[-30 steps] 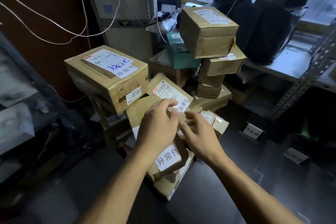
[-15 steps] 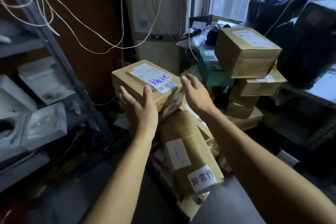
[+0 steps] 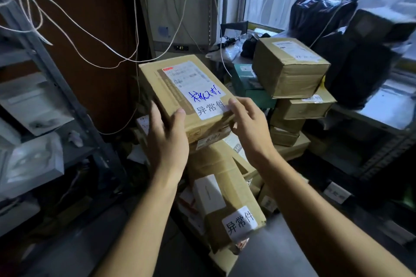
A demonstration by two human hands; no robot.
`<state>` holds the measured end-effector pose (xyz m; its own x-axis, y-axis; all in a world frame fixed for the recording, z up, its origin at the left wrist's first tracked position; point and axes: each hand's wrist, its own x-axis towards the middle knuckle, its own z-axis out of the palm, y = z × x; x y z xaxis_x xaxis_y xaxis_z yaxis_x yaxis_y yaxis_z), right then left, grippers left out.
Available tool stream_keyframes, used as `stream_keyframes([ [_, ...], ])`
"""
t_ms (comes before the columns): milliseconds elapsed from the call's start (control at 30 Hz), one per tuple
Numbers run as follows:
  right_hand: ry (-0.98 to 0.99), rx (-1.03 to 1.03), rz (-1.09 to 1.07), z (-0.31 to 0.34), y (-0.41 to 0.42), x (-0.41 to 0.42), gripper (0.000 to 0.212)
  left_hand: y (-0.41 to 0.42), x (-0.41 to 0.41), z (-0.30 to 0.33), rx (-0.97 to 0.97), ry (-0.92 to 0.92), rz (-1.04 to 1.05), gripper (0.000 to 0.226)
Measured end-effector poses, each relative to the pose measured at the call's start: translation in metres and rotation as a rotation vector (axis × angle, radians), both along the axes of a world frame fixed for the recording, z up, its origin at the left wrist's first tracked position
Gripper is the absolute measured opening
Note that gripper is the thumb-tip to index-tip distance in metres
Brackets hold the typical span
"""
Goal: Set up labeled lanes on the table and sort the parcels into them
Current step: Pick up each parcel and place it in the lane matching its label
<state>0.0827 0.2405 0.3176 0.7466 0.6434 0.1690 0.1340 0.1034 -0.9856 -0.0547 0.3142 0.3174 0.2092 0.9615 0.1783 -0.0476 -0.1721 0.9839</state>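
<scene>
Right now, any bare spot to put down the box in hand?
Bare dark table shows right of the long tilted parcel, near the right forearm. Another dark strip lies left of it, by the left forearm. The pile under the held box and the stack by the window are crowded.

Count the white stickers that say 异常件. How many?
2. One sticker is on the box gripped by the left hand and right hand; another lies on the long parcel below. Others may be hidden.

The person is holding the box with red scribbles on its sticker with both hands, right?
Almost. The scribbles on the box are blue, not red, as the head view shows. The left hand and the right hand do both hold it.
</scene>
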Motion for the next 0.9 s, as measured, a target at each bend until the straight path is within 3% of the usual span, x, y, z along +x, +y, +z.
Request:
stream_keyframes([
  [200, -0.058, 0.008, -0.017, -0.005, -0.081, 0.007, 0.028, -0.052, 0.013, 0.004, 0.114, -0.092, -0.218, 0.050],
  [333, -0.022, 0.071, -0.114, -0.013, -0.147, 0.012, 0.040, -0.095, 0.024, -0.001, 0.094, -0.125, -0.450, 0.037],
  [600, 0.046, 0.056, -0.257, -0.039, -0.317, -0.004, 0.044, -0.227, 0.039, -0.029, 0.029, -0.078, -0.806, 0.040],
  [900, 0.180, 0.002, -0.595, -0.078, -0.504, -0.028, 0.044, -0.391, 0.068, -0.065, -0.082, 0.010, -1.208, 0.051],
])
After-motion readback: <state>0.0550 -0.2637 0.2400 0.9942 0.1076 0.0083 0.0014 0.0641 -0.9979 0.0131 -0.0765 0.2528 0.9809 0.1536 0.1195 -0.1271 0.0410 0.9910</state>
